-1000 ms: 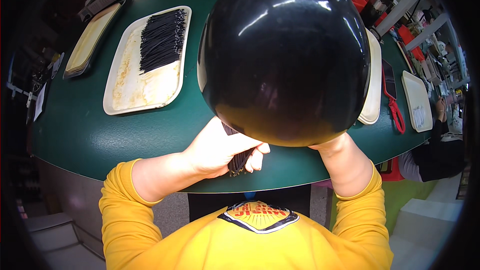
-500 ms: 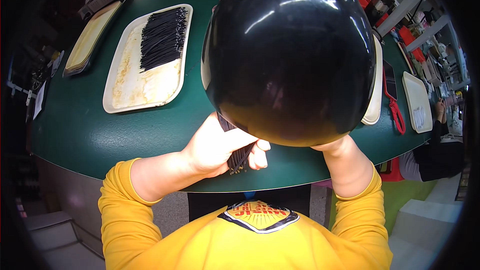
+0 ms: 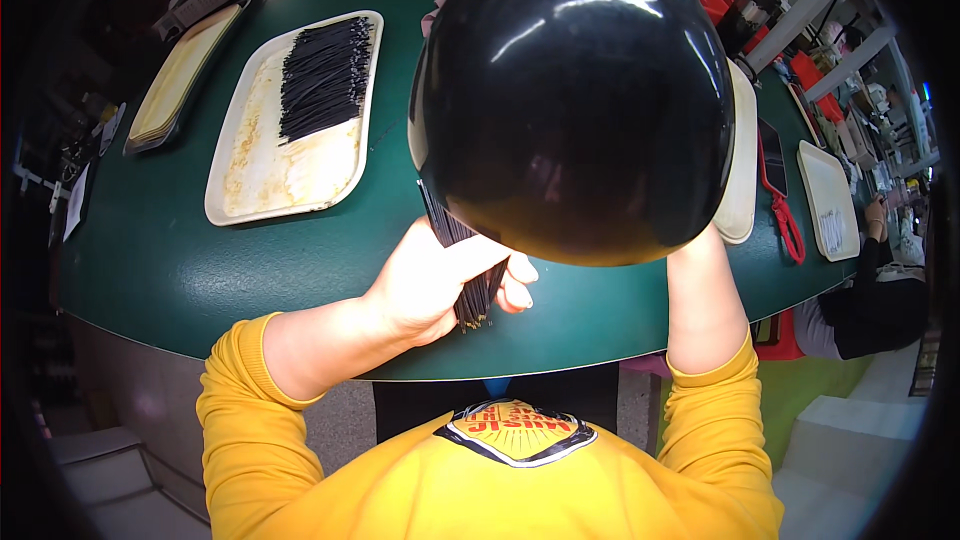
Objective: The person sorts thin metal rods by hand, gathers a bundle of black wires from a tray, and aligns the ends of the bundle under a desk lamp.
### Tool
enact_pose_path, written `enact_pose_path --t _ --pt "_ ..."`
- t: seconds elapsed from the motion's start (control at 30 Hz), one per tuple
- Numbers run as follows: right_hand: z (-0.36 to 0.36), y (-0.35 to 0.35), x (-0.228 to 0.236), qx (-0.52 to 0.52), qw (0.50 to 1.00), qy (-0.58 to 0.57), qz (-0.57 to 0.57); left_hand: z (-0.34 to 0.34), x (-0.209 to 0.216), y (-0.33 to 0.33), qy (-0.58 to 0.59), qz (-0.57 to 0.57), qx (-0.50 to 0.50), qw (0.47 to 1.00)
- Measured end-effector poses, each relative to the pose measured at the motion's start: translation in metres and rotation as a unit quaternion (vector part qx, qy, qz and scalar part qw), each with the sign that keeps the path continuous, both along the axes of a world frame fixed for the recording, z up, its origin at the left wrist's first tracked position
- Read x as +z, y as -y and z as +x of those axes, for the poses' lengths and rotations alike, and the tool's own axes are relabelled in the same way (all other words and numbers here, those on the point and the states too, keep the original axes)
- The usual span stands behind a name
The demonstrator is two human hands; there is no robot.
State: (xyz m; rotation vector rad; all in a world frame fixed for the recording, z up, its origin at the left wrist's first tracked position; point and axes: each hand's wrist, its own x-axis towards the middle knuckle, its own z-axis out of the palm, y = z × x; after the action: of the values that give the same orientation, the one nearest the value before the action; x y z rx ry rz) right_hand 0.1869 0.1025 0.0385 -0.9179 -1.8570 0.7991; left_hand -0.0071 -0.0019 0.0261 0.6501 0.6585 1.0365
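My left hand [image 3: 420, 285] is closed round a bundle of thin black wires [image 3: 481, 298]. The lower ends of the bundle stick out below the fingers, and its upper part shows above the thumb. A large glossy black lamp shade [image 3: 570, 130] covers the middle of the view just above. My right hand [image 3: 697, 243] reaches under that shade; only its wrist end shows, and its fingers are hidden. To the left on the green table lies a cream tray [image 3: 240, 175] with a dense row of similar black wires [image 3: 325, 80] along its right side.
A stack of cream trays [image 3: 180, 80] stands at the far left. Right of the shade are another cream tray [image 3: 740, 170], a red-handled tool [image 3: 788, 230] and a small tray [image 3: 825, 190] with pale pieces. A person's hand [image 3: 876, 220] is at the far right.
My right hand has moved forward and slightly right, farther under the shade. The shade sits a little higher in the view. My left hand stays closed on the wires.
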Motion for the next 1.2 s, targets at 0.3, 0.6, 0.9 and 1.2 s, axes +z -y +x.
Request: enact_pose_path --t 0.3,0.6,0.9,1.2 --pt "-0.008 0.027 -0.018 0.271 0.936 -0.202 -0.096 0.0 0.006 0.0 0.069 -0.05 -0.08 0.993" --pt "-0.016 0.04 -0.021 0.212 0.957 -0.198 -0.021 0.001 0.001 0.0 0.065 -0.022 -0.069 0.995" --pt "-0.017 0.042 -0.027 0.284 0.891 -0.315 -0.161 0.004 -0.004 0.002 0.081 -0.01 -0.07 0.994" --pt "-0.028 0.043 -0.017 0.166 0.829 -0.37 -0.386 -0.001 0.012 0.0 -0.027 0.011 -0.152 0.988"
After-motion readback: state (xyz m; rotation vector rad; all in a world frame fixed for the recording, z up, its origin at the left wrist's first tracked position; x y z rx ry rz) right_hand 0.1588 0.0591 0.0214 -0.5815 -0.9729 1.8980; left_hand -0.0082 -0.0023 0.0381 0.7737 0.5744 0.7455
